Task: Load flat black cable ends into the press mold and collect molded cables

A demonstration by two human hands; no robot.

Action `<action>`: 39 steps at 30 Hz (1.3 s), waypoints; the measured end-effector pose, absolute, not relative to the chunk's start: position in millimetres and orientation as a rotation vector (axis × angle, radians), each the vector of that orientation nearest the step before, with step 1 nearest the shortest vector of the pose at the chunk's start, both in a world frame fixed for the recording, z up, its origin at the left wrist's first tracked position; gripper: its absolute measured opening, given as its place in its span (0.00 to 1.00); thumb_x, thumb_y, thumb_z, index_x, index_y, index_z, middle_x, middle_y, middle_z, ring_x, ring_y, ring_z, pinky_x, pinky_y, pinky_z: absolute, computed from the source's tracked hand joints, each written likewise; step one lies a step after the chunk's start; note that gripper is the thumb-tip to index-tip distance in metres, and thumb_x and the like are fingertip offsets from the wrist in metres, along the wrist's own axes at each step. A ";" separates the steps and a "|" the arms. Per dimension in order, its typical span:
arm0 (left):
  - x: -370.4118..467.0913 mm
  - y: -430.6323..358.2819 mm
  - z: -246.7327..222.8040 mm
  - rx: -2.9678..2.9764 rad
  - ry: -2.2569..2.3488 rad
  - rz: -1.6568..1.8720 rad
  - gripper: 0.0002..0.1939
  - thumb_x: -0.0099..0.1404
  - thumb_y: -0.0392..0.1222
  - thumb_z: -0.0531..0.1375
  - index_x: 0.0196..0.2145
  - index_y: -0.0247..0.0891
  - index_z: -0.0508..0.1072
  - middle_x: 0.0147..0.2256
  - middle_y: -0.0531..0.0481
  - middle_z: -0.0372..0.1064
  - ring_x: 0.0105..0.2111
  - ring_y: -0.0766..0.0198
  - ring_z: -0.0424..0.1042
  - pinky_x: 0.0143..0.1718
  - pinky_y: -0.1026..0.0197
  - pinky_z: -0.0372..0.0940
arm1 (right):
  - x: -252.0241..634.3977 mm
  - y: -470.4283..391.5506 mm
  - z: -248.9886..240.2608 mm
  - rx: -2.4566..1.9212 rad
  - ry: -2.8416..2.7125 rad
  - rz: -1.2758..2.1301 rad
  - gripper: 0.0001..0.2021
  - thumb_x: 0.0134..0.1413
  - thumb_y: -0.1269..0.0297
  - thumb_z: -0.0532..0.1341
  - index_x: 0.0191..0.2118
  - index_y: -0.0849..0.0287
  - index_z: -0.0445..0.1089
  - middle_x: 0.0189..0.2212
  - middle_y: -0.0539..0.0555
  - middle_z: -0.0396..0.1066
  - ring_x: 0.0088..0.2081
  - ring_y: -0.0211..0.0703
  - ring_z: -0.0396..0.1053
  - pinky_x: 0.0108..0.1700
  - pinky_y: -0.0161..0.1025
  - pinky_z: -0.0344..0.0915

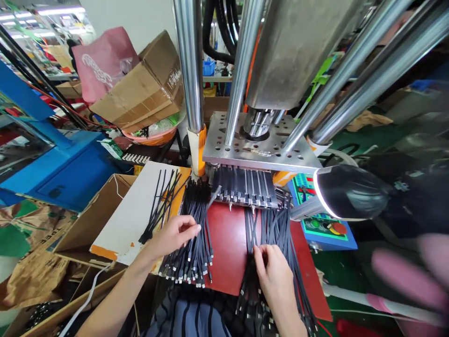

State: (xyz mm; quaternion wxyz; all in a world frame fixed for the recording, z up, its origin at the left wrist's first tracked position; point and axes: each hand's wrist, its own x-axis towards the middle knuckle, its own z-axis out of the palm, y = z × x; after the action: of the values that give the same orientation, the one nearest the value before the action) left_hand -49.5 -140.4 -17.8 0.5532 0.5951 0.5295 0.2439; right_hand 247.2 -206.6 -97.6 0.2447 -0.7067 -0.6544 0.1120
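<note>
My left hand (178,232) is over the left bundle of black cables (196,243), its thumb and fingertips pressed together; anything small between them is not clear. A thin grey strip or tool (213,196) slants up just beyond those fingertips. Near the red board's front edge, my right hand (271,267) pinches at black cables (250,229) that run down from the machine's mould (245,185). Beside it lies a second cable bundle (280,234). The mould holds a row of cable ends under a metal plate (259,150).
A red board (229,243) lies between the bundles. Loose black ties rest on a white board (129,215) over a cardboard box at left. A lamp (351,192) and control box (315,238) stand at right. Steel columns (191,70) rise ahead.
</note>
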 end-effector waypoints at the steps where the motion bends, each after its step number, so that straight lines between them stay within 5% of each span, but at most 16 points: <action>1: -43.8 -145.2 -16.7 1.337 1.180 0.547 0.23 0.70 0.60 0.58 0.28 0.38 0.68 0.20 0.58 0.60 0.18 0.70 0.61 0.20 0.68 0.56 | 246.0 -208.6 -95.8 -1.932 -1.755 0.347 0.21 0.73 0.46 0.48 0.34 0.54 0.65 0.32 0.54 0.69 0.33 0.48 0.71 0.36 0.41 0.64; 6: -5.7 -171.2 -23.3 1.162 1.058 0.542 0.23 0.67 0.61 0.62 0.29 0.37 0.68 0.22 0.57 0.64 0.16 0.74 0.59 0.17 0.71 0.57 | 232.4 -218.5 -96.8 -2.041 -1.847 0.325 0.22 0.72 0.47 0.47 0.31 0.54 0.64 0.32 0.57 0.69 0.34 0.52 0.70 0.35 0.44 0.63; 12: 27.9 -186.7 -49.2 1.000 0.953 0.490 0.25 0.63 0.63 0.65 0.31 0.39 0.63 0.24 0.55 0.70 0.17 0.72 0.67 0.18 0.71 0.62 | 238.8 -216.8 -79.0 -1.871 -1.489 0.793 0.21 0.67 0.43 0.55 0.32 0.55 0.67 0.25 0.49 0.68 0.26 0.42 0.65 0.32 0.38 0.62; 18: 49.5 -180.0 -64.4 0.965 0.944 0.629 0.29 0.64 0.67 0.63 0.31 0.32 0.76 0.21 0.54 0.68 0.16 0.72 0.66 0.18 0.70 0.60 | 221.9 -232.1 -52.4 -1.640 -1.264 1.083 0.18 0.65 0.47 0.61 0.32 0.57 0.68 0.24 0.46 0.63 0.25 0.37 0.61 0.29 0.34 0.59; 26: 35.2 -190.5 -24.2 1.072 0.902 0.584 0.21 0.66 0.56 0.66 0.29 0.33 0.77 0.21 0.54 0.66 0.17 0.72 0.65 0.19 0.70 0.58 | 219.7 -234.4 -24.2 -1.360 -1.339 1.586 0.16 0.63 0.50 0.65 0.34 0.59 0.72 0.27 0.49 0.69 0.29 0.37 0.66 0.32 0.33 0.63; 32: 21.4 -200.7 -14.7 1.329 0.986 0.417 0.15 0.69 0.48 0.63 0.31 0.34 0.79 0.25 0.51 0.69 0.23 0.67 0.67 0.26 0.65 0.62 | 201.4 -213.4 -19.4 -1.270 -1.116 1.419 0.18 0.64 0.48 0.63 0.32 0.58 0.71 0.23 0.47 0.63 0.23 0.35 0.60 0.25 0.33 0.60; 37: 15.1 -164.1 6.9 1.507 1.028 0.673 0.17 0.70 0.51 0.63 0.50 0.38 0.77 0.40 0.46 0.75 0.37 0.61 0.74 0.38 0.62 0.68 | 190.6 -213.9 -28.4 -1.305 -1.258 1.244 0.19 0.64 0.53 0.64 0.26 0.58 0.65 0.22 0.46 0.59 0.24 0.34 0.55 0.25 0.33 0.55; 39: 16.8 -147.7 16.2 1.582 0.998 0.732 0.15 0.70 0.51 0.64 0.45 0.37 0.79 0.38 0.47 0.75 0.35 0.62 0.73 0.37 0.62 0.68 | 188.8 -216.5 -31.6 -1.324 -1.299 1.186 0.19 0.64 0.55 0.64 0.25 0.57 0.63 0.22 0.45 0.58 0.23 0.34 0.54 0.25 0.33 0.54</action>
State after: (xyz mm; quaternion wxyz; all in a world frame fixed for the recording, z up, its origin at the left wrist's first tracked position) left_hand 16.8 -147.7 16.2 0.5367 0.6646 0.4192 0.3075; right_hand 188.8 -216.5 -31.6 0.4527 -0.5361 -0.5262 0.4804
